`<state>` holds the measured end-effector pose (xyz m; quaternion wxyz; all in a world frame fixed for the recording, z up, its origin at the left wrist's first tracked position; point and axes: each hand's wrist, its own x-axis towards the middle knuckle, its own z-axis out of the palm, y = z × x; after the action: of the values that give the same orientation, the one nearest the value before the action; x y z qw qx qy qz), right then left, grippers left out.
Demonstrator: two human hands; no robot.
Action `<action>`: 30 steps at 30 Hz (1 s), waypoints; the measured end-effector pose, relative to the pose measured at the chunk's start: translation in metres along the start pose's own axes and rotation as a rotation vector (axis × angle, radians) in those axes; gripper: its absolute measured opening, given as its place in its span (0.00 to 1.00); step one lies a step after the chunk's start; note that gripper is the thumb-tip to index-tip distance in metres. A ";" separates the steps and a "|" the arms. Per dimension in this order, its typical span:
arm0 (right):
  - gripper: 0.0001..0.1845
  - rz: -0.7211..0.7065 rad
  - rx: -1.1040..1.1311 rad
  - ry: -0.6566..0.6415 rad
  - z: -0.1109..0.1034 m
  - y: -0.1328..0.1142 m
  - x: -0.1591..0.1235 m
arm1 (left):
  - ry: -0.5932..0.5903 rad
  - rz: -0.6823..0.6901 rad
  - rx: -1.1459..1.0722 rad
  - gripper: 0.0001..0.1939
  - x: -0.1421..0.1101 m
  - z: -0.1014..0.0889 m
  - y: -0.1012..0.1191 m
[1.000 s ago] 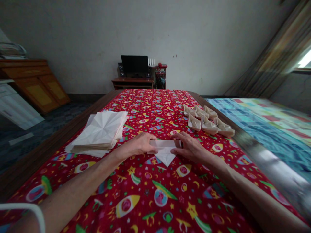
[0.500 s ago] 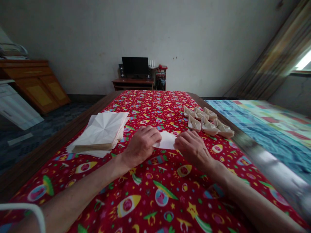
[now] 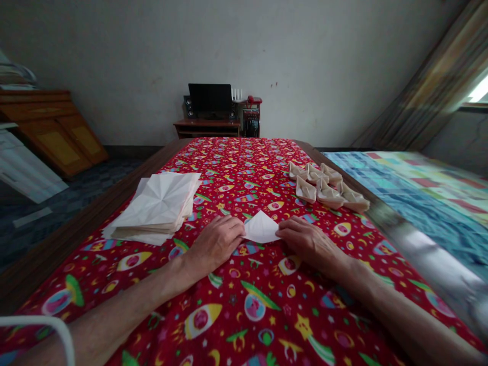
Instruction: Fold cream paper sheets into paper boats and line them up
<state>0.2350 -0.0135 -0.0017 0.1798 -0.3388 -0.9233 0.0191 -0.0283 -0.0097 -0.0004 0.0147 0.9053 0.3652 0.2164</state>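
Folded white paper [image 3: 261, 228], faintly creased, lies on the red cloth [image 3: 244, 315] over the desk [image 3: 110, 195], one corner pointing away; one second ago a corner pointed to the near side. Left grip [image 3: 218, 238] and right grip [image 3: 307, 238] each pinch a side corner. Stacked sheets [image 3: 160, 198] show star-like creases; boat-like paper pieces [image 3: 330, 194] have angular, pointed sides.

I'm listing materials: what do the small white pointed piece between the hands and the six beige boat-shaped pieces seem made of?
The small white pointed piece: likely matte paper, by its faint straight creases. The six beige boat-shaped pieces: probably paper too, dull, with sharp folded points; thin card is possible.
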 end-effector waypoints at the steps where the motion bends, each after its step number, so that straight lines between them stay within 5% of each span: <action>1: 0.12 0.000 0.032 0.013 0.001 0.002 -0.002 | 0.014 -0.007 -0.039 0.04 0.000 0.002 -0.002; 7: 0.15 0.086 0.216 0.077 0.000 0.005 -0.007 | 0.104 -0.128 -0.316 0.06 0.003 0.011 -0.014; 12: 0.15 0.325 0.293 0.103 -0.005 0.002 -0.004 | 0.112 -0.222 -0.303 0.10 0.006 0.012 -0.019; 16: 0.15 0.444 0.180 0.093 -0.001 0.002 0.000 | 0.095 -0.253 -0.238 0.11 0.007 0.014 -0.018; 30: 0.16 0.480 -0.197 -0.040 0.002 -0.002 0.013 | 0.066 -0.267 -0.082 0.12 0.012 0.015 -0.015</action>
<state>0.2235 -0.0067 0.0009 0.1177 -0.5638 -0.8172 -0.0221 -0.0251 0.0113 -0.0120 0.0683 0.8397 0.4736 0.2568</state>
